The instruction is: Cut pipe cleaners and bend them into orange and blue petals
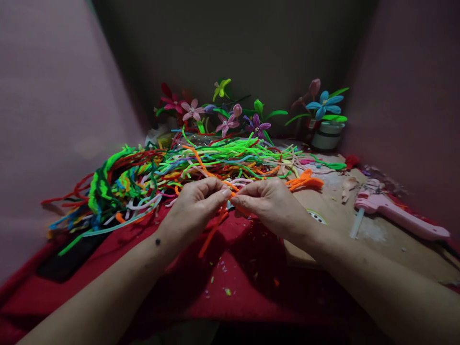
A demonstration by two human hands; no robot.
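Note:
Both hands meet over the front of the red-covered table, their fingertips pinched close together. An orange pipe cleaner [198,159] runs from the upper left down between them. My left hand [201,203] closes thumb and forefinger on it, and my right hand [268,199] grips it just to the right. Another orange length [212,238] hangs below the fingers over the cloth; where it joins is hidden by the hands. Behind them lies a big heap of pipe cleaners [230,152] in green, red, blue and other colours. Bent orange pipe-cleaner loops [306,181] rest right of my right hand.
A pink glue gun [398,211] lies on a brown board [373,249] at the right. Fuzzy flowers [224,124] stand along the back, and a blue one rises from a small pot [327,136]. A black flat object [64,261] lies front left on the red cloth [172,297].

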